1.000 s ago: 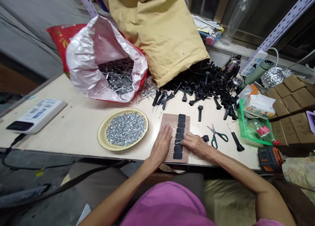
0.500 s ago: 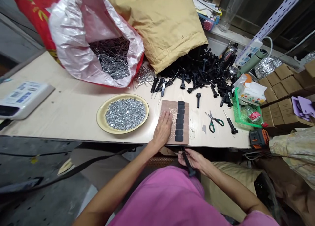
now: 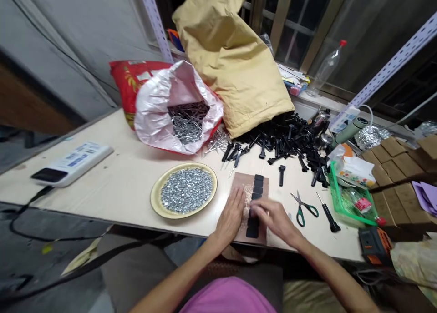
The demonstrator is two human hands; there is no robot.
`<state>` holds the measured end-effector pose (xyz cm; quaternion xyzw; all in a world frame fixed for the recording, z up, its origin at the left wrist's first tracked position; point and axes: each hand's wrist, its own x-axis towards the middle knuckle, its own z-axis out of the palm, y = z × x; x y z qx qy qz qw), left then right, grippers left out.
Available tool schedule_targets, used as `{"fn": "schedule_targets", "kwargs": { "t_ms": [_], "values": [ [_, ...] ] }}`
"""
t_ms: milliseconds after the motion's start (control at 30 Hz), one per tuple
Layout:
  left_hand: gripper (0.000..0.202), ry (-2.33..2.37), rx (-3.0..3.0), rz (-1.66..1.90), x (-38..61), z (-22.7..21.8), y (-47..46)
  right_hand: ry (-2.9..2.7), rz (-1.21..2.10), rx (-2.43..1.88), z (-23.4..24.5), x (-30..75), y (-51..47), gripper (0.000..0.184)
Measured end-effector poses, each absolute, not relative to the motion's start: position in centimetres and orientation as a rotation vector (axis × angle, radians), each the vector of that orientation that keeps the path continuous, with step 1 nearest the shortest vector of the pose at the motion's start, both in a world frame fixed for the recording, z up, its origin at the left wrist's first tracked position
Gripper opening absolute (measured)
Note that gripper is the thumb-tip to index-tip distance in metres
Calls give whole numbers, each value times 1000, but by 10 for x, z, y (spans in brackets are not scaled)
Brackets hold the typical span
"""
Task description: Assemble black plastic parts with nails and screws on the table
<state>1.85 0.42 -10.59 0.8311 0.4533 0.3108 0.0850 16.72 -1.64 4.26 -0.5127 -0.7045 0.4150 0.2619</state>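
Observation:
My left hand [image 3: 231, 217] lies flat on the left side of a brown sheet [image 3: 261, 241], fingers stretched out and holding it against the table. A column of black rounded pads [image 3: 252, 229] runs down the sheet. Over the middle of that column is my right hand [image 3: 276, 217], its thumb and fingers drawn together at a pad. Its fingertips are slightly blurred, and whatever they pinch is hidden. Left of the sheet stands a yellowish bowl [image 3: 157, 211] full of small metal pieces. Green-handled scissors [image 3: 302, 208] and a black-handled tool [image 3: 329, 217] with a thin metal shaft lie to the right.
Behind are an open red-and-white sack [image 3: 150, 117] of metal rods, a large tan bag [image 3: 246, 90] and a heap of black plastic parts [image 3: 290, 135]. A green basket [image 3: 341, 208], cardboard boxes [image 3: 392, 176] and a battery pack [image 3: 373, 244] stand right; a white device [image 3: 73, 163] lies left.
My right hand has come up from below the table edge to the black pads; the black-handled piece it held no longer shows in it. My left hand stays on the sheet. The view has tilted up.

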Motion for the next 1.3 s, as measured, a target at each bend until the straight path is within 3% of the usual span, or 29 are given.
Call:
{"fn": "schedule_targets", "kwargs": {
  "t_ms": [67, 133, 300, 400, 500, 667, 900, 1000, 1300],
  "values": [
    [61, 1386, 2445, 925, 22, -105, 4, -2283, 533, -1357, 40, 159, 41, 23],
    [60, 1380, 2415, 897, 22, -99, 2, -2590, 150, -1270, 31, 148, 92, 25],
    [52, 1338, 2383, 1055, -5, -59, 0, -3047, -190, -892, 7, 128, 162, 20],
    [38, 1753, 2261, 1184, -40, -38, 14, -3079, -160, -754, -1, 127, 175, 24],
    [31, 2064, 2217, 982, -72, -31, 32, -2949, -111, -717, -2, 127, 176, 29],
    [29, 2119, 2296, 551, -82, -33, 47, -2517, 82, -845, 13, 117, 149, 32],
    [25, 2100, 2165, 384, -80, -19, 55, -2213, 467, -970, 26, 98, 100, 34],
    [23, 2077, 2087, 496, -85, -15, 56, -2213, 555, -1012, 23, 90, 85, 35],
    [15, 1647, 1438, 1263, -94, -14, 51, -2369, 602, -1191, 20, 69, 61, 37]
  ]
}}
